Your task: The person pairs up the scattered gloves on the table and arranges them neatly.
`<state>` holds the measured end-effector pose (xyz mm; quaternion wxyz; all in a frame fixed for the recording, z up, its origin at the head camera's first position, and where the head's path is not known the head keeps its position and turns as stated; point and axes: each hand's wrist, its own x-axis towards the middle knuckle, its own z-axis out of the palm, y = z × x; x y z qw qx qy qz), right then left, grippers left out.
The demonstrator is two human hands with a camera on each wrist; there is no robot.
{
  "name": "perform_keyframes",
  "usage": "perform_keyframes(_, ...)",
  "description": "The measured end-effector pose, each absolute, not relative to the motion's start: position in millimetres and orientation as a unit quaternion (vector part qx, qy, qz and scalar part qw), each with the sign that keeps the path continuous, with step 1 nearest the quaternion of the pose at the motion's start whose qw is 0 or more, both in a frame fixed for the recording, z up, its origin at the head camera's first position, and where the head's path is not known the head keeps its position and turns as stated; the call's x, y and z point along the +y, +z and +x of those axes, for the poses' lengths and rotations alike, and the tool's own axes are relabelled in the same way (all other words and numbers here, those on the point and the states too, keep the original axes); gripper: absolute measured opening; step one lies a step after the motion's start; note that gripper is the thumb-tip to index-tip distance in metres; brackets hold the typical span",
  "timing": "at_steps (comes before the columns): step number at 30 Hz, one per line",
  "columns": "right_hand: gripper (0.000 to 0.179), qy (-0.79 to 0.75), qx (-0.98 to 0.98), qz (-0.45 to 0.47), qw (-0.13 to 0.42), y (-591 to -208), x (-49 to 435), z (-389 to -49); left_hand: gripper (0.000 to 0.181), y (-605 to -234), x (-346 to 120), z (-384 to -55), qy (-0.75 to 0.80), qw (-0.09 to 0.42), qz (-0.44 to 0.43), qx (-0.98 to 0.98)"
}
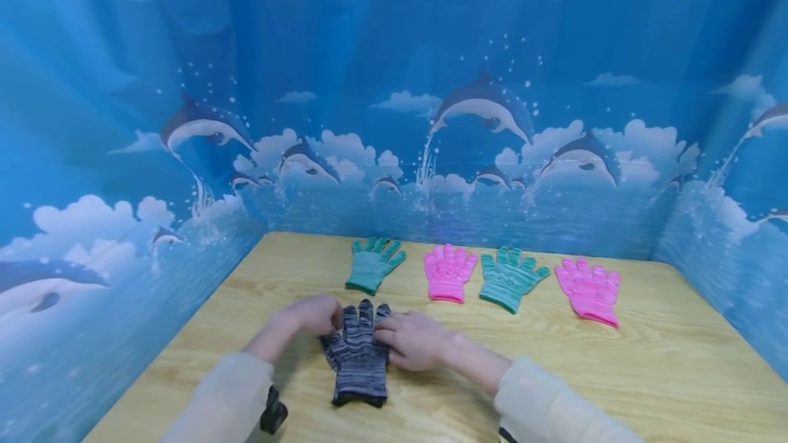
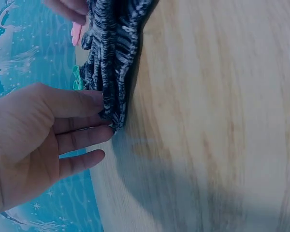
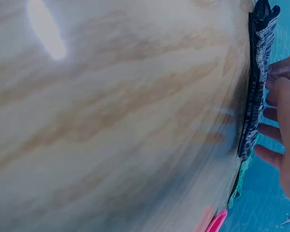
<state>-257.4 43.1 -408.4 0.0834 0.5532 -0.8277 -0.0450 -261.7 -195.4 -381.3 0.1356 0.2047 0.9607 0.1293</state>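
Observation:
A dark grey-and-white striped knit glove (image 1: 361, 361) lies on the table, its fingers pointing away and its black cuff toward me. At its left side, my left hand (image 1: 319, 314) pinches the edge of the knit; in the left wrist view the thumb (image 2: 94, 100) presses on the glove with fingertips right behind it. My right hand (image 1: 415, 340) rests on the glove's right side by its fingers. In the right wrist view, the right hand's fingers (image 3: 270, 133) are fairly straight and spread, with their tips against the striped knit.
Along the back of the wooden table (image 1: 665, 361) lie a green glove (image 1: 373, 265), a pink glove (image 1: 450, 272), a second green glove (image 1: 511, 279) and a second pink glove (image 1: 589, 290). A blue dolphin-print curtain (image 1: 394, 217) hangs behind the table and along both sides.

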Motion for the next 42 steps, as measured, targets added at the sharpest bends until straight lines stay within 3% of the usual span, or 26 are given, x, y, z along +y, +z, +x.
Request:
perform_keyframes(5, 0.039, -0.047, -0.836, 0.538, 0.102, -406, 35, -259, 0.017, -383, -194, -262, 0.115, 0.128, 0.194, 0.966)
perform_keyframes(13, 0.045, -0.089, -0.831, 0.547, 0.053, -407, 23, -264, 0.026, -385, -197, -262, 0.115, 0.111, 0.217, 0.963)
perform_keyframes(26, 0.043, -0.088, -0.831, 0.546, 0.057, -412, 23, -265, 0.031, -372, -203, -257, 0.088, 0.117, 0.283, 0.948)
perform_keyframes(30, 0.043, -0.088, -0.832, 0.546, 0.054, -411, 23, -265, 0.029, -377, -202, -257, 0.065, 0.105, 0.303, 0.945)
perform_keyframes(36, 0.043, -0.088, -0.832, 0.545, 0.053, -411, 24, -265, 0.011, -377, -196, -253, 0.028, 0.109, 0.25, 0.962)
perform_keyframes(42, 0.043, -0.098, -0.83, 0.546, 0.061, -412, 24, -264, 0.015, -376, -191, -251, -0.008, 0.107, 0.233, 0.966)
